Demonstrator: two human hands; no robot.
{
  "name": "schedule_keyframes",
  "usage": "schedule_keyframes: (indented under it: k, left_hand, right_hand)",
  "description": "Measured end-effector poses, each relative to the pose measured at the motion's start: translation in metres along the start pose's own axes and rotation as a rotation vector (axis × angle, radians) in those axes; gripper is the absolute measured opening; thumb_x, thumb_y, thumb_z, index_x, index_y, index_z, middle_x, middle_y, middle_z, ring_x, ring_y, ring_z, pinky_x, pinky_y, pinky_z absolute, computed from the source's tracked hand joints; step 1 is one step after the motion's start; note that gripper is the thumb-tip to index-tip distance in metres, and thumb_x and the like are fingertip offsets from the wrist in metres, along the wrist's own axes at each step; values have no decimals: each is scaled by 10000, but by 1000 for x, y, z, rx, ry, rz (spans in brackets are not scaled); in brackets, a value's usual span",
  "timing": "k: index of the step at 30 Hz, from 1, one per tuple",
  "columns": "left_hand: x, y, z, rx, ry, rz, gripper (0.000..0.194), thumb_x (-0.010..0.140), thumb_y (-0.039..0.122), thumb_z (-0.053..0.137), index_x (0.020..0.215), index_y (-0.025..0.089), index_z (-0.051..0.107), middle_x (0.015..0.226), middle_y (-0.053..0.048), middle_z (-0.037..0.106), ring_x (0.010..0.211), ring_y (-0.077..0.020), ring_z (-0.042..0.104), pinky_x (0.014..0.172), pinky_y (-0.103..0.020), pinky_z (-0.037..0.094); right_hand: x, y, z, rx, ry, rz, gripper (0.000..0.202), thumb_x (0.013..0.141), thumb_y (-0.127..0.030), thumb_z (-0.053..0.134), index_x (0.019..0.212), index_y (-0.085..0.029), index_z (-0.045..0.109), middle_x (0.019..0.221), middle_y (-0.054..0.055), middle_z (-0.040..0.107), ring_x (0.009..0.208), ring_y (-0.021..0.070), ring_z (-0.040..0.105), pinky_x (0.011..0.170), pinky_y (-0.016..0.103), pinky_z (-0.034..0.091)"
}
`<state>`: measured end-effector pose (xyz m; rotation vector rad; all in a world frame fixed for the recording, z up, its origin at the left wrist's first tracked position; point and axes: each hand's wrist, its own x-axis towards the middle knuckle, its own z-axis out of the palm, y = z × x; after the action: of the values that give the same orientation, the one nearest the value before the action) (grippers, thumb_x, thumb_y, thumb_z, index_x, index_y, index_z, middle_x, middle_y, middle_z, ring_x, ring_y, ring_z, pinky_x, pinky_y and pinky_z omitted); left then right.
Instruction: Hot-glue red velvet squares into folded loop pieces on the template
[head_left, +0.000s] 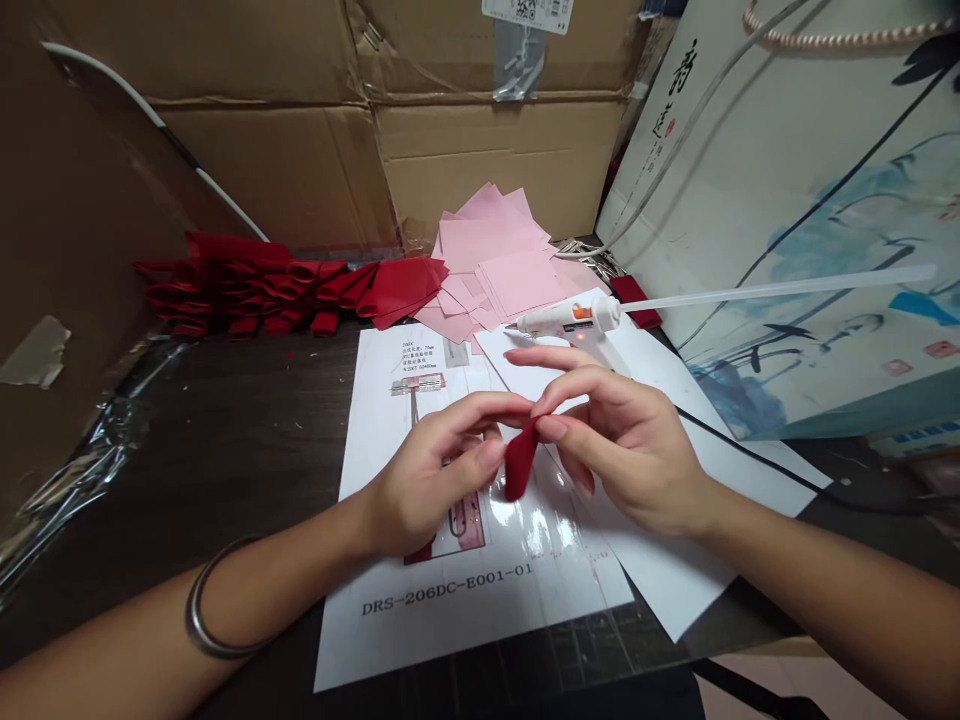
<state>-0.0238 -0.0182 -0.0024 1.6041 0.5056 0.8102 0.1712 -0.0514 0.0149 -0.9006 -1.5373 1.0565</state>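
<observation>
A small folded piece of red fabric (519, 468) hangs between my two hands, above a printed sheet (480, 610). My right hand (630, 440) pinches its upper end between thumb and fingertips, the other fingers loosely bent. My left hand (450, 465) holds the fabric's left side, its index finger reaching to the top edge and its thumb against the side. Just behind my right hand a white glue gun (566, 318) rests on paper, a long clear glue stick (780, 288) sticking out of its back.
A heap of folded red fabric pieces (247, 285) lies at the back left. Pink paper squares (495, 250) are piled at the back middle, beside some metal clips (592, 258). Cardboard (495, 150) walls the back; a painted white bag (810, 200) stands right. A black cord (750, 455) crosses the paper.
</observation>
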Motion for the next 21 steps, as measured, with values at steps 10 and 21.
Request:
schedule_keyframes:
  k: [10,21]
  left_hand:
    - [5,1,7,8,341,-10,82,845,246,676,866,191,620,744,9,643,622,-87,604,562,-172,494]
    - [0,-4,5,205,347,101,46,885,243,616,882,197,610,755,4,612,625,-94,563,554,-199,455]
  right_hand:
    - [-2,0,3,-36,15,143,175,915,-348,597,999,-213,670,712,-22,625,449,63,489,410,222,398]
    - [-3,2,6,-245,32,113,92,867,-256,634,833,-178,668,699,-10,633,520,78,472,443,225,355]
